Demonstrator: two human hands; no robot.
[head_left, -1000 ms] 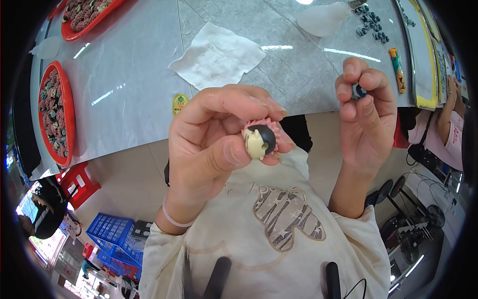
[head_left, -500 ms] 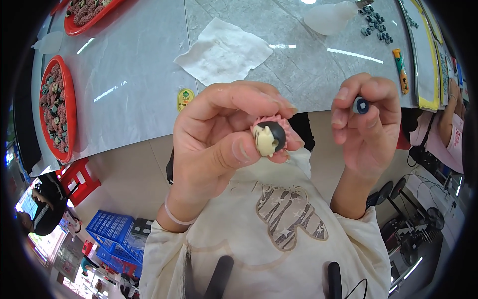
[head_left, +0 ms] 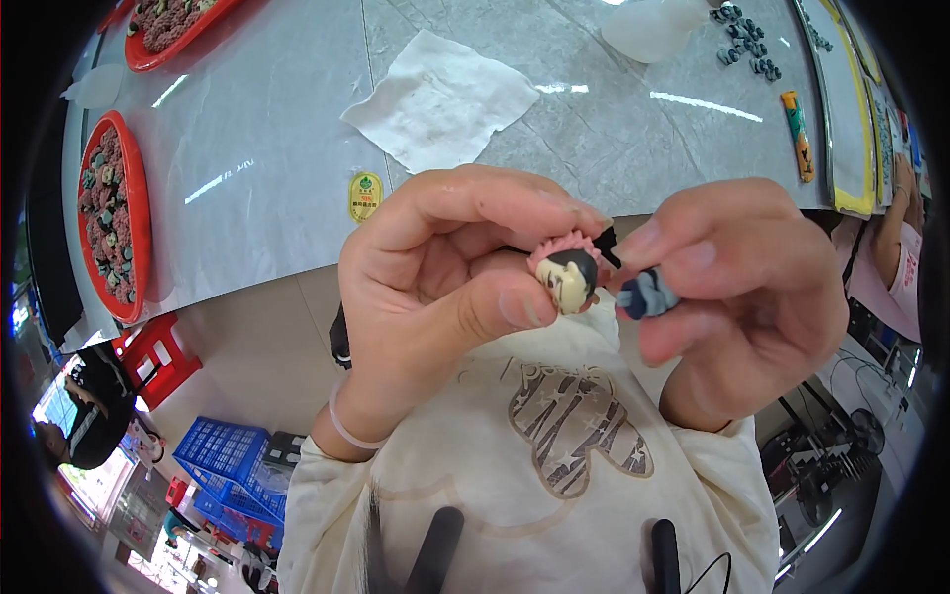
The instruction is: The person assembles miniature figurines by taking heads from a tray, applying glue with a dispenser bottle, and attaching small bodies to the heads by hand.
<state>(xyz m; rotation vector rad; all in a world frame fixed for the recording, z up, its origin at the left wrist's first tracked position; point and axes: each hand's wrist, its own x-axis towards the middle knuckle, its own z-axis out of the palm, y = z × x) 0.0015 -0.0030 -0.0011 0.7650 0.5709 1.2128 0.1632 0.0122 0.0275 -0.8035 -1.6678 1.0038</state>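
Between the thumb and fingers of my left hand (head_left: 445, 267) is a small figurine head (head_left: 566, 280), with a cream face, black hair and a pink ruffled part along its top. My right hand (head_left: 752, 272) pinches a small dark-blue and grey figurine piece (head_left: 647, 294), which looks like a little body. The two pieces are held close together in front of my chest, with a narrow gap between them. Fingers partly cover both.
Red trays (head_left: 144, 218) of pink and dark pieces stand at the left. On the grey table (head_left: 257, 119) lie a white cloth (head_left: 445, 104), a yellow oval label (head_left: 365, 196), several blue-grey pieces (head_left: 742, 40), a translucent bottle (head_left: 653, 30) and an orange-green tube (head_left: 797, 137). Blue crates (head_left: 223, 455) stand below left.
My right hand has moved left and slightly down, bringing the blue piece beside the head and turning it sideways. The left hand has shifted the head slightly right, its face now more visible.
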